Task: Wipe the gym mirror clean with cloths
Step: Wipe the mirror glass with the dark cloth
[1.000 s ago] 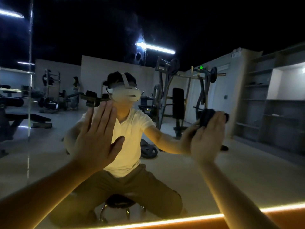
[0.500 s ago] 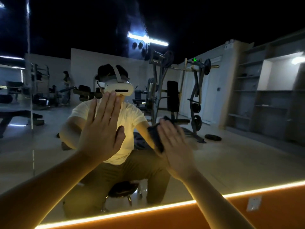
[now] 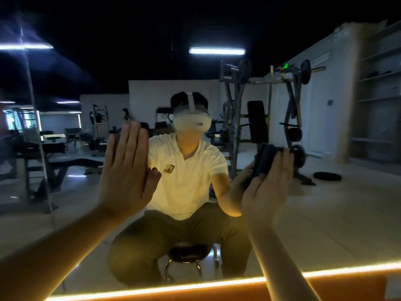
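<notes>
Head view faces a wall mirror [image 3: 325, 213] edged below by a glowing light strip [image 3: 195, 286] on an orange wall [image 3: 347, 288]. The glass reflects a dim gym: a weight machine [image 3: 260, 118], shelves [image 3: 377, 105], a ceiling tube light [image 3: 217, 51], a loose weight plate [image 3: 327, 176] on the pale floor, and the person seated on a round stool [image 3: 188, 253].

Compared with half a second ago, the right hand [image 3: 267, 192] and its cloth [image 3: 268, 158] have swept away from the left hand [image 3: 125, 170], out to the right and somewhat higher. The left hand stays flat on the glass, fingers straight and together.

The right hand grips the dark wadded cloth against the mirror, fingers laid over it and thumb at its lower edge. The cloth's long axis slants, its upper end towards the right and its lower end towards the person's reflection.
</notes>
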{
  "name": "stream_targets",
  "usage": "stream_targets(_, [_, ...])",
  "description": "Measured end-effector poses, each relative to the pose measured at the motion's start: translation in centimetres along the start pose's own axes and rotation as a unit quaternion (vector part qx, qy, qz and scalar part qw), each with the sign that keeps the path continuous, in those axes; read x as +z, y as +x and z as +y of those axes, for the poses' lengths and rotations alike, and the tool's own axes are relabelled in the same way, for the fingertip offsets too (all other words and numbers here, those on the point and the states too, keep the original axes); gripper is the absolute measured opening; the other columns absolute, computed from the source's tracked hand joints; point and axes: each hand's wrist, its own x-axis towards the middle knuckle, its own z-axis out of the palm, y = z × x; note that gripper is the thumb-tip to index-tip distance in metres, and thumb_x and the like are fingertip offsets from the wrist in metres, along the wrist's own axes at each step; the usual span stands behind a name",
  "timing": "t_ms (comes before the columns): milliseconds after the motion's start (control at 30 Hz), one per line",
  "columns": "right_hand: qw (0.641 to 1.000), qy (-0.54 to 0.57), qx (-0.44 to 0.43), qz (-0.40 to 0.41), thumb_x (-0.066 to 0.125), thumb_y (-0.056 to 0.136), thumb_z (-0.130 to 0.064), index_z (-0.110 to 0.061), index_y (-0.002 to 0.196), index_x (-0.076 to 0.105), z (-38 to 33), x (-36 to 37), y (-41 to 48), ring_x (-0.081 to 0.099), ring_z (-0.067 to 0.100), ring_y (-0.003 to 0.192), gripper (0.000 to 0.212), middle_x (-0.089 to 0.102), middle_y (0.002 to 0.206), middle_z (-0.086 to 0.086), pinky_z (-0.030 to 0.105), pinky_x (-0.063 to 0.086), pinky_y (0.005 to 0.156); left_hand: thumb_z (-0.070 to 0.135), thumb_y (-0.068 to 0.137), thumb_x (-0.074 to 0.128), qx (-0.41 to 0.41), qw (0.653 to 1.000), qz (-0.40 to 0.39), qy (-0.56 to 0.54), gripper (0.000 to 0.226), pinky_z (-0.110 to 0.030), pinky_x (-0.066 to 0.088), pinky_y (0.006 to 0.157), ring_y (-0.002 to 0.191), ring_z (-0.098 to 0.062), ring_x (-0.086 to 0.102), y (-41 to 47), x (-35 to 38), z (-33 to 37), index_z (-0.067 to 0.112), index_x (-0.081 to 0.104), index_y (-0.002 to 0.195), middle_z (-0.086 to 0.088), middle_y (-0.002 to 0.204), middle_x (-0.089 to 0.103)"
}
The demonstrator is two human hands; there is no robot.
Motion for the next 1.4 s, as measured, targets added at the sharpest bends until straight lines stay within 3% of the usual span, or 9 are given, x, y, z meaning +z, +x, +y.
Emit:
stream_targets(233, [0.971, 0.059, -0.173, -0.155, 0.039, 0.1, -0.017, -0.01, 0.162, 0.022, -7.0, 2.1, -5.6, 0.003, 0.024, 0.16, 0.064, 0.01, 0.172, 0.007, 0.046, 0.008, 0.129, 0.046, 0.102, 0.028, -0.012, 1.0, -0.02, 0.016, 0.08, -0.061, 0.013, 0.126, 0.16, -0.036, 0.004, 0.1, -0.2, 0.3, -0.004, 0.008, 0.162, -0.023, 0.171, 0.003])
stream_targets(333, [0.935, 0.06, -0.277, -0.215, 0.043, 0.095, -0.011, -0.007, 0.16, 0.027, -8.5, 3.5, -8.7, 0.005, 0.024, 0.159, 0.068, 0.014, 0.171, 0.008, 0.052, 0.021, 0.126, 0.045, 0.102, 0.028, -0.011, 1.0, -0.015, 0.015, 0.08, -0.06, 0.012, 0.127, 0.16, -0.037, 0.004, -0.2, -0.2, 0.2, -0.005, 0.009, 0.162, -0.024, 0.171, 0.003])
stream_targets(533, [0.915, -0.058, -0.366, -0.16, 0.043, 0.098, -0.029, -0.01, 0.158, 0.035, -6.5, 3.9, -7.1, 0.016, 0.024, 0.158, 0.063, 0.024, 0.169, 0.009, 0.054, 0.02, 0.125, 0.042, 0.103, 0.035, -0.002, 1.0, -0.001, 0.002, 0.078, -0.056, 0.01, 0.128, 0.16, -0.035, 0.004, -0.2, 0.0, 0.0, -0.006, 0.015, 0.161, -0.024, 0.17, 0.007])
stream_targets(667, [0.952, -0.097, -0.271, -0.11, 0.031, 0.105, -0.03, -0.011, 0.159, 0.026, -4.8, 2.6, -4.6, 0.018, 0.026, 0.158, 0.058, 0.023, 0.169, 0.01, 0.058, 0.02, 0.125, 0.04, 0.101, 0.047, 0.005, 1.0, -0.008, -0.004, 0.082, -0.05, 0.004, 0.13, 0.16, -0.032, 0.002, -0.5, -0.3, -0.6, -0.005, 0.015, 0.161, -0.022, 0.171, 0.007])
stream_targets(867, [0.995, -0.088, 0.05, 0.013, 0.027, 0.1, -0.024, -0.003, 0.16, 0.028, -2.4, 1.2, -2.7, 0.025, 0.035, 0.154, 0.063, 0.03, 0.165, 0.019, 0.056, 0.02, 0.125, 0.042, 0.102, 0.048, 0.055, 0.997, -0.041, -0.017, 0.082, -0.052, 0.01, 0.129, 0.16, -0.031, 0.004, -0.9, -1.8, -2.3, 0.001, 0.014, 0.163, -0.02, 0.172, 0.007])
stream_targets(967, [0.994, -0.083, 0.075, 0.004, 0.025, 0.096, -0.026, -0.001, 0.16, 0.025, -6.7, 2.5, -5.1, 0.023, 0.038, 0.154, 0.069, 0.025, 0.166, 0.022, 0.057, 0.022, 0.124, 0.039, 0.1, 0.052, 0.058, 0.998, -0.029, -0.02, 0.077, -0.054, 0.013, 0.128, 0.16, -0.03, 0.009, -2.3, -3.0, -4.5, 0.002, 0.024, 0.162, -0.019, 0.171, 0.014])
stream_targets(1133, [0.983, -0.087, -0.114, -0.116, 0.045, 0.1, -0.018, -0.013, 0.163, 0.013, -15.4, 6.1, -12.3, 0.001, 0.026, 0.159, 0.071, 0.005, 0.172, 0.009, 0.056, 0.015, 0.127, 0.039, 0.096, 0.056, 0.043, 0.998, -0.034, -0.014, 0.079, -0.057, 0.015, 0.127, 0.158, -0.035, 0.017, -5.8, -4.5, -8.9, 0.0, 0.03, 0.16, -0.021, 0.169, 0.021])
stream_targets(1300, [0.903, -0.097, -0.359, -0.218, 0.045, 0.099, -0.026, -0.011, 0.159, 0.033, -18.5, 8.7, -18.1, 0.008, 0.024, 0.159, 0.063, 0.014, 0.171, 0.009, 0.057, 0.022, 0.124, 0.041, 0.099, 0.051, 0.057, 0.998, -0.029, 0.008, 0.077, -0.058, 0.015, 0.127, 0.157, -0.038, 0.018, -7.6, -4.9, -13.8, -0.002, 0.03, 0.159, -0.025, 0.168, 0.022])
stream_targets(1400, [0.882, -0.154, -0.399, -0.199, 0.038, 0.103, -0.039, -0.014, 0.159, 0.027, -16.7, 7.5, -14.9, 0.008, 0.025, 0.159, 0.062, 0.015, 0.171, 0.01, 0.061, 0.021, 0.123, 0.043, 0.1, 0.048, 0.079, 0.996, -0.031, 0.01, 0.077, -0.055, 0.012, 0.128, 0.158, -0.038, 0.017, -7.8, -4.5, -15.3, -0.003, 0.028, 0.159, -0.025, 0.168, 0.018])
